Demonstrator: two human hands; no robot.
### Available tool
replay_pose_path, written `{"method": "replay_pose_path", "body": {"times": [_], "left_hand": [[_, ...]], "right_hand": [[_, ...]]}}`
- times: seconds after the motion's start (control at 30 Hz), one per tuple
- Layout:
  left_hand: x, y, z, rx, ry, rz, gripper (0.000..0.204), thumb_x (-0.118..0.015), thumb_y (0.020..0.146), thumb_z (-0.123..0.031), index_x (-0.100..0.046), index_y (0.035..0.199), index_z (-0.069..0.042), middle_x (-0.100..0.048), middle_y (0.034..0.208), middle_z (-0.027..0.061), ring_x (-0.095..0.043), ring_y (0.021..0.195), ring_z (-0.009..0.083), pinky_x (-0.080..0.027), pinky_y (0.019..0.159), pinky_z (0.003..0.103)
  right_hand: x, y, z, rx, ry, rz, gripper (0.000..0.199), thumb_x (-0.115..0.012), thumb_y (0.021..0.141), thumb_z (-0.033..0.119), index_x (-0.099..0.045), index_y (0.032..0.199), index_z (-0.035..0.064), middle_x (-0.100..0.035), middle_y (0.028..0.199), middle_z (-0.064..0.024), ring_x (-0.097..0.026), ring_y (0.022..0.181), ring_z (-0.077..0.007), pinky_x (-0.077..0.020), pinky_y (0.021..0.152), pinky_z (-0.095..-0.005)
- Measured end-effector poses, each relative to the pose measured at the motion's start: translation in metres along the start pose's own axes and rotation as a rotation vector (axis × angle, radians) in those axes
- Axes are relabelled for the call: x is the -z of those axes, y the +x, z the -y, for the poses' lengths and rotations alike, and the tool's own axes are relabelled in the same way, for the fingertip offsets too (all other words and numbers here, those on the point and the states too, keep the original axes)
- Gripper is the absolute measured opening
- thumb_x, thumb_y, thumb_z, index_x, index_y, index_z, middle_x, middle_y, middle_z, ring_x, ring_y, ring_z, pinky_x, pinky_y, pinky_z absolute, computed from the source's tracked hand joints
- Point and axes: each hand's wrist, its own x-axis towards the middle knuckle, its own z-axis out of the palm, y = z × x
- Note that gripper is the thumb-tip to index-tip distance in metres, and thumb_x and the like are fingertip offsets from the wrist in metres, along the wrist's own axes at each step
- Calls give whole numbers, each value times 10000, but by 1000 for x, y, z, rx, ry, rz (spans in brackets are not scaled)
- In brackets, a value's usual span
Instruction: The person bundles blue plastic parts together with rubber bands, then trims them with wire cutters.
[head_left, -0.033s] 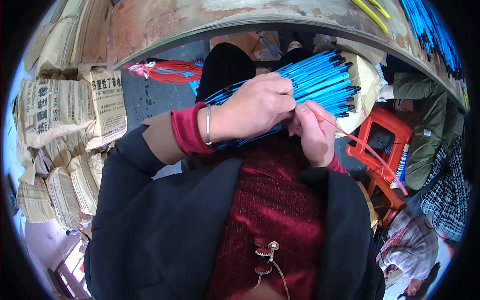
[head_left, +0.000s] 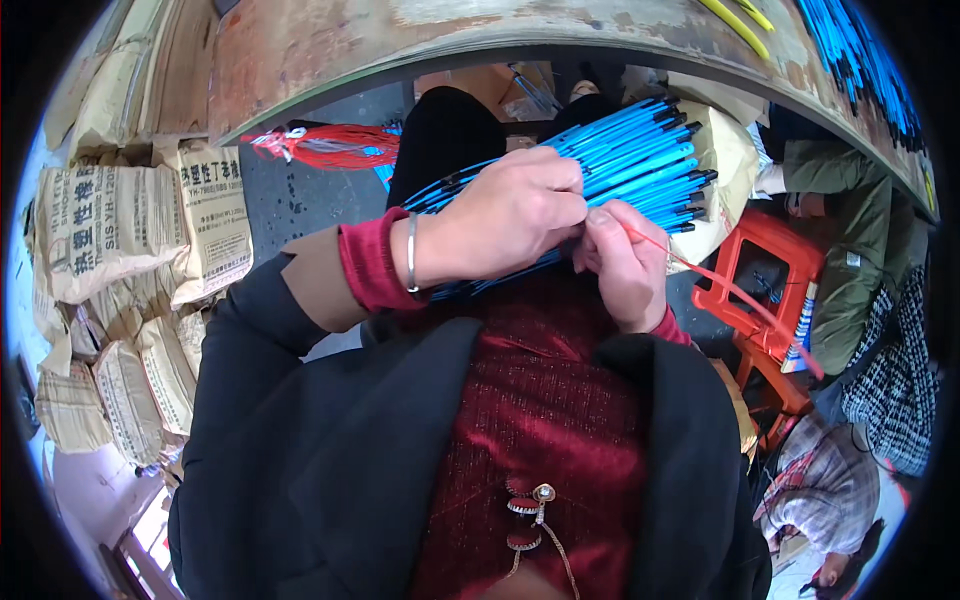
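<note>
Across my lap lies a bundle of thin blue strips [head_left: 630,165] with black ends, fanned toward the right. My left hand [head_left: 525,212] is closed over the near side of the bundle, its fingertips hidden, so what it pinches does not show. Close against it, my right hand [head_left: 628,262] has thumb and fingers pressed together on a thin red strip [head_left: 735,287]. The strip's long loose tail trails down to the right, its end blurred. The two hands meet at the bundle's near edge.
A worn wooden table [head_left: 330,50] curves ahead, with yellow strips [head_left: 738,27] and more blue strips [head_left: 865,80] on its right. Red strands [head_left: 335,145] lie left of my knees. Brown paper sacks [head_left: 110,225] are piled left. A red plastic stool [head_left: 765,255] and another person [head_left: 840,260] are at right.
The red strip's loose end has swung slightly up and to the right. Both hands keep nearly the same place and grip.
</note>
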Motion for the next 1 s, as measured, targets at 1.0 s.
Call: {"method": "replay_pose_path", "body": {"times": [1.0], "left_hand": [[14,8,2,-57,-246,22,28,-594,771,-37,-590,790,-17,-554,653,88,-558,625,254,-404,629,343]], "right_hand": [[28,-5,3,565,-147,341,141,-502,812,24,-510,686,-36,-569,778,-170,-587,735,-302,-455,813,-429]]}}
